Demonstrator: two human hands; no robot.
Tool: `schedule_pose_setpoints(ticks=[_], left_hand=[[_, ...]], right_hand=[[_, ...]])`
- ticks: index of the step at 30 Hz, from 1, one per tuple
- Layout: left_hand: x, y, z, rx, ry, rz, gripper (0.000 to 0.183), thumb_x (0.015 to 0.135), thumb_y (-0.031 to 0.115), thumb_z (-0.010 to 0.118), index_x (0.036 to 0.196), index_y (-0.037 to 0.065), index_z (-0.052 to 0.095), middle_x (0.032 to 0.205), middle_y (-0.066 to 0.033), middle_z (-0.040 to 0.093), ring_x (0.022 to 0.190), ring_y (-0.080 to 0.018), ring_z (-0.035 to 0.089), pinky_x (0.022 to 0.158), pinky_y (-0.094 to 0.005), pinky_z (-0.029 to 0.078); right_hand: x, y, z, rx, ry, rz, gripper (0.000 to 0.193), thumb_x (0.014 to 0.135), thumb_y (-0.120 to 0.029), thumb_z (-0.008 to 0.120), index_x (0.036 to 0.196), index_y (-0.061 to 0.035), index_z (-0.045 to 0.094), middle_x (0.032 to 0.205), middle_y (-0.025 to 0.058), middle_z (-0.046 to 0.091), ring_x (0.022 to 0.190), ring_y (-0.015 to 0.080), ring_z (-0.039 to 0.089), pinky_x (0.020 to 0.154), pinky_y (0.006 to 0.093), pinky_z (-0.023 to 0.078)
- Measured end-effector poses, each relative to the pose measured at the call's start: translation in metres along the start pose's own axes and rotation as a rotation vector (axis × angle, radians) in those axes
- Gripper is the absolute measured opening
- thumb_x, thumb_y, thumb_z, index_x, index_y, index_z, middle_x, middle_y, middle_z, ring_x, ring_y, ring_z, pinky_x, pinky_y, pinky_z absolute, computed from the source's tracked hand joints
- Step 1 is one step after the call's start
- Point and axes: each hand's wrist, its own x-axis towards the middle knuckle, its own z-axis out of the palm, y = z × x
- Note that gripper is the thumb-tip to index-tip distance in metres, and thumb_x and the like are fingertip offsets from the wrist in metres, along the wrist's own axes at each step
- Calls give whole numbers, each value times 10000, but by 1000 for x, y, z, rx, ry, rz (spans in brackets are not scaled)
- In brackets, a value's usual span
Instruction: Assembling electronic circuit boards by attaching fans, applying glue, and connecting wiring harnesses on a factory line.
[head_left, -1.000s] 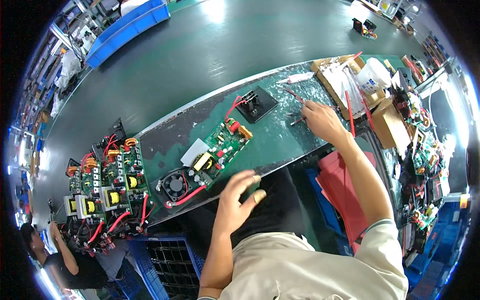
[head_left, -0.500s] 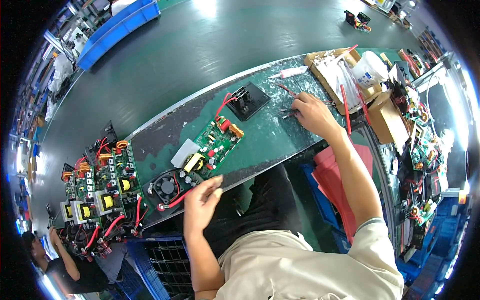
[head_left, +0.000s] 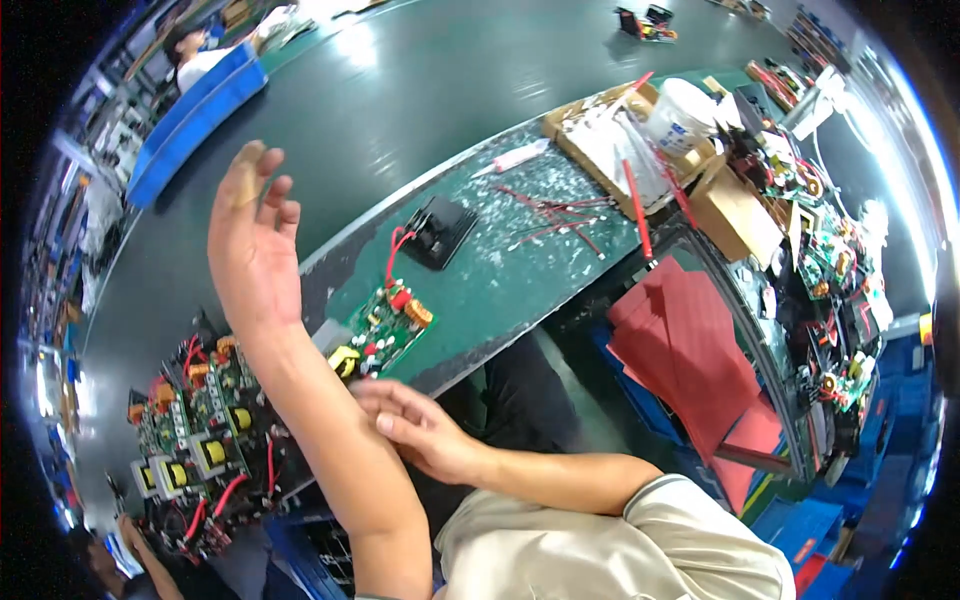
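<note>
My left hand is raised over the far left of the bench, palm showing, fingers loosely bent and apart, nothing in it. My right hand reaches across my body, its fingertips at my left forearm near the elbow; its fingers are stretched out and no object shows in it. Partly behind my left forearm lies a green circuit board with coils and a yellow transformer. Red wires join it to a black panel. Thin dark red wires lie loose farther right.
Several assembled boards stand at left. A white tube, a cardboard tray and a white tub are at the far right. Red sheets lie beside the bench. A blue bin is on the far surface.
My left hand has risen up and left from beside the board. My right hand has left the thin wires and come to my left forearm. The view has shifted.
</note>
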Motion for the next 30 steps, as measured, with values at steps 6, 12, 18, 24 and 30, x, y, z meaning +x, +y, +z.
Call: schedule_pose_setpoints(ticks=[6,12,18,24,30], left_hand=[[45,-94,60,556,-261,-269,288,887,134,687,1161,45,685,1014,-33,698,842,-77,604,731,-225,467],[19,-173,98,1067,-835,-204,328,817,81,705,1139,25,682,1065,-134,719,915,-232,689,842,-349,529],[-28,-177,102,1552,-1010,-228,275,748,106,722,1002,43,639,1042,-162,666,998,-370,645,877,-461,509],[-67,-185,76,1572,-827,162,195,789,3,601,983,27,601,907,-193,605,866,-401,629,772,-489,521],[-55,-157,65,1461,-718,238,205,743,-30,648,943,14,632,903,-176,605,848,-386,624,773,-476,509]], right_hand=[[-42,25,-13,415,80,319,691,996,-647,338,1467,-149,428,1451,13,514,1332,171,476,1110,446,362],[-72,5,12,511,30,586,749,938,-705,417,1453,-160,427,1449,34,493,1332,190,456,1075,473,398],[-86,16,-7,373,-90,873,776,916,-654,554,1417,-72,440,1235,136,594,1144,237,580,961,418,506],[-96,-75,-52,-379,76,661,489,986,-335,621,1341,-15,517,1171,138,619,1006,182,652,817,326,569],[-79,-196,-56,-1926,663,-576,344,827,-84,734,1147,-36,616,1024,141,632,894,278,659,726,351,540]])
